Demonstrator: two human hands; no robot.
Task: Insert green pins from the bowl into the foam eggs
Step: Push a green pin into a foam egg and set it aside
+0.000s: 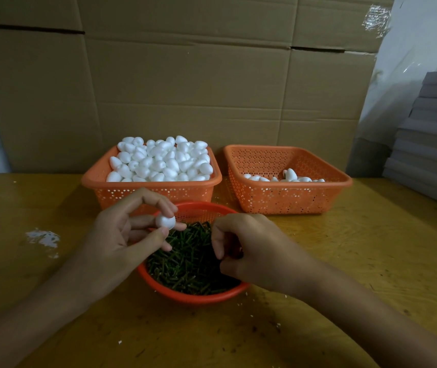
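Egg, axis unclear, pinched by left hand over bowl; right hand curls among pins, hold unclear.

The right grip curls its fingertips out of sight among the green pins, so whether it pinches one cannot be told. It also covers the side of the bowl beneath it. The fingers of the left grip hide part of the foam egg they hold, and beyond the right grip the near wall of the orange basket hides most of the eggs inside, which are too small to show any pins.
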